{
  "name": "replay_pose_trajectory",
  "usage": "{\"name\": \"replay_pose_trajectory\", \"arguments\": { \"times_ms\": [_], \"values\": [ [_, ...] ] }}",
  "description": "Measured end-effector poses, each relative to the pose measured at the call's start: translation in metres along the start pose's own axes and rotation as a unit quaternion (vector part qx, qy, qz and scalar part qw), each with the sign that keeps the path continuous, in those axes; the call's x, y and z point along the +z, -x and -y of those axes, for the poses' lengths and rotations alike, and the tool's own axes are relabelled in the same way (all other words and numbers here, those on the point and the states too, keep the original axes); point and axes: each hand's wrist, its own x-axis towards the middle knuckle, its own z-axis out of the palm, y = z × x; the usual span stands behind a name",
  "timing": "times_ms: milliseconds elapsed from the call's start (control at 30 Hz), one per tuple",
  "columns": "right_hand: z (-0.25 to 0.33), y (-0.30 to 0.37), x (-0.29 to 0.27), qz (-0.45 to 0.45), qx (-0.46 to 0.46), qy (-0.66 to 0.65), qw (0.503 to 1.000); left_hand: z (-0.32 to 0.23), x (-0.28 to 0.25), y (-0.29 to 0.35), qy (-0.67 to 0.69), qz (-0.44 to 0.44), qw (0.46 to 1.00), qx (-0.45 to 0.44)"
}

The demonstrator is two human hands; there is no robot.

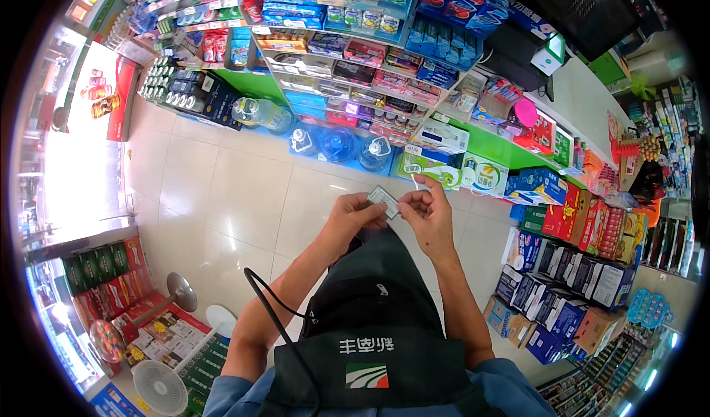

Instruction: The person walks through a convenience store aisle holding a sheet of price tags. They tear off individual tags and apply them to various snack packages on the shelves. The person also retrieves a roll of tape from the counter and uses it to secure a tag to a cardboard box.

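In front of my apron, my left hand (pixel 353 216) grips a small flat pale rectangular packet (pixel 384 202) with grey-green markings, its thumb lying across the near side. My right hand (pixel 430 214) is closed at the packet's right corner, thumb and fingers pinched together. A thin white strip or stick (pixel 416 183) shows beside the right index finger; its exact kind is too small to tell. Both forearms reach forward on either side of the dark green apron (pixel 370 291).
Shelves of small packaged goods (pixel 355 69) stand ahead, with large water bottles (pixel 339 145) at their foot. Stacked cartons (pixel 555 291) fill the right side. At lower left are a fan (pixel 160 387) and a round-based stand (pixel 181 291). Pale tiled floor (pixel 237 188) spreads to the left.
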Motion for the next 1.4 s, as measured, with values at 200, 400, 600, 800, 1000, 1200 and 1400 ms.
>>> {"name": "replay_pose_trajectory", "arguments": {
  "times_ms": [200, 400, 600, 800, 1000, 1200, 1400],
  "values": [
    [-0.024, -0.052, -0.011, -0.018, 0.025, 0.026, 0.999, -0.005, -0.015, -0.057, -0.007, 0.003, 0.999, -0.036],
    [-0.029, -0.095, -0.020, -0.019, 0.043, 0.074, 0.996, -0.015, -0.020, -0.103, 0.002, -0.008, 0.998, -0.058],
    [-0.023, -0.122, -0.019, -0.035, 0.060, 0.083, 0.994, -0.011, -0.027, -0.129, 0.039, 0.000, 0.997, -0.065],
    [-0.022, -0.132, -0.006, -0.064, 0.057, 0.108, 0.990, -0.017, -0.040, -0.144, 0.038, 0.013, 0.995, -0.089],
    [-0.026, -0.143, 0.013, -0.085, 0.050, 0.103, 0.990, -0.029, -0.061, -0.154, 0.030, 0.038, 0.995, -0.088],
    [-0.032, -0.149, 0.031, -0.100, 0.044, 0.087, 0.990, -0.040, -0.076, -0.155, 0.008, 0.032, 0.995, -0.094],
    [-0.021, -0.151, 0.033, -0.104, 0.026, 0.087, 0.990, -0.061, -0.073, -0.152, -0.004, 0.041, 0.995, -0.090]
  ]
}}
